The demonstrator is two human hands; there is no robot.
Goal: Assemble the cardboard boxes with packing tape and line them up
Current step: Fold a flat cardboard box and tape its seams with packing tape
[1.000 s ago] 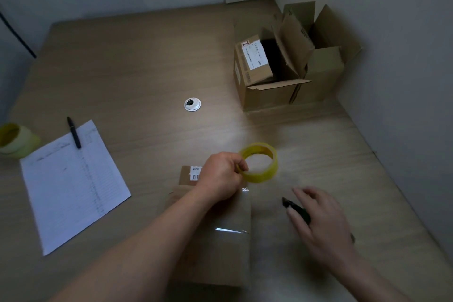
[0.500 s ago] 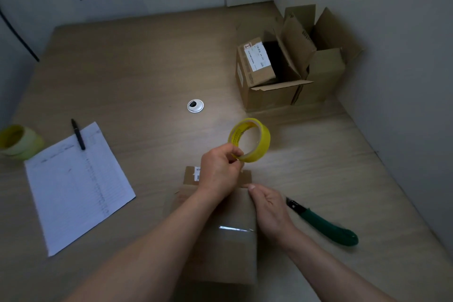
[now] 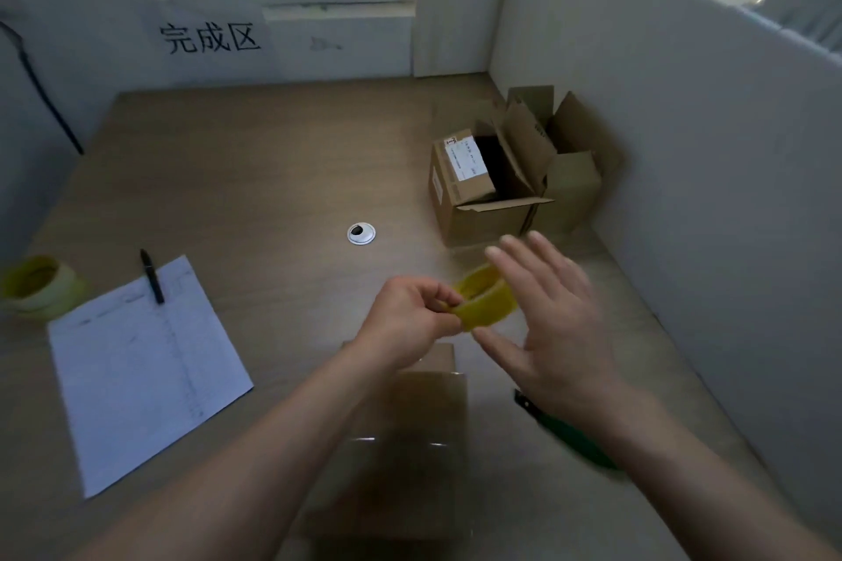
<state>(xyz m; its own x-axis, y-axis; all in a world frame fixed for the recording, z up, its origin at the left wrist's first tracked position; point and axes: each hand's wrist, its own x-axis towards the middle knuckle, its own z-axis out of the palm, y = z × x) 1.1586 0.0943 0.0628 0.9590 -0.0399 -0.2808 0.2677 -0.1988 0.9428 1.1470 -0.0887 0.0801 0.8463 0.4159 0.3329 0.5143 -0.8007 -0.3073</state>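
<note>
Pinching the yellow packing tape roll (image 3: pixel 486 303) at its near rim, the left hand (image 3: pixel 410 323) keeps a curled grip and holds the roll tilted above the flattened cardboard box (image 3: pixel 410 446). Just right, the right hand (image 3: pixel 551 323) is spread open, fingers straight, blurred. Two assembled open boxes (image 3: pixel 501 178) stand at the surface (image 3: pixel 255 178) edge by the wall.

A wooden table (image 3: pixel 255 169) fills the frame. At left lie a printed sheet (image 3: pixel 141 374) with a black pen (image 3: pixel 151 276) across its top edge, and a yellow tape roll (image 3: pixel 38 287) at the far left edge. A round grommet (image 3: pixel 361 233) sits at centre. Open cardboard boxes (image 3: pixel 510 178) stand at upper right. A flattened box (image 3: pixel 410 446) lies at bottom centre, a green-handled knife (image 3: pixel 574 442) just right of it.
</note>
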